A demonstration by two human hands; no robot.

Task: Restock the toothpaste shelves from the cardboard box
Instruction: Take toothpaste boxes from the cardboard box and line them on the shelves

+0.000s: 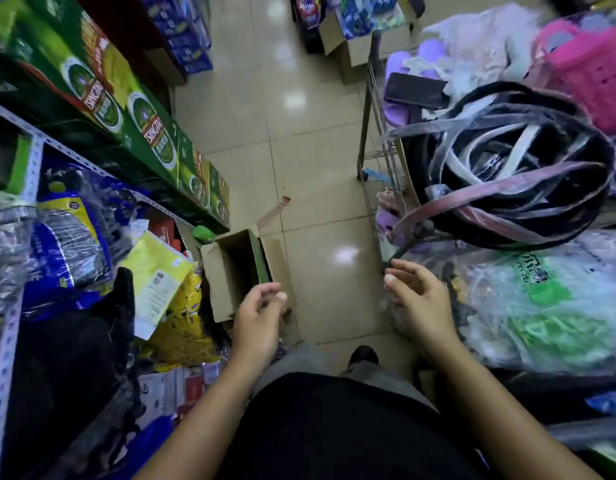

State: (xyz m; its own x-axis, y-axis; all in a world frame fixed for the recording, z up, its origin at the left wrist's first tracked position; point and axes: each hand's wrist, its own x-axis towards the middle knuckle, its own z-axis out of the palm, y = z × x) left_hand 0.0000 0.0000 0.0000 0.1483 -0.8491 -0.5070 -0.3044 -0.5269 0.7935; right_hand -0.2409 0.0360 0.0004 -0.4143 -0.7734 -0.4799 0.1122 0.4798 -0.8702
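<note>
Standing over cardboard box (227, 271), parked open on floor (317, 150) tight against shelf (33, 161) base, probably to keep aisle passable. Holding nothing: left hand (260, 317) over box edge, right hand (417, 299) apart, both loosely curled. Can't tell box contents.

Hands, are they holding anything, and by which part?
Nothing is held. The left hand hangs loosely curled near the cardboard box; the right hand is empty too.

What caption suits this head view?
Left hand and right hand, both empty, hover near an open cardboard box on the floor.
</note>
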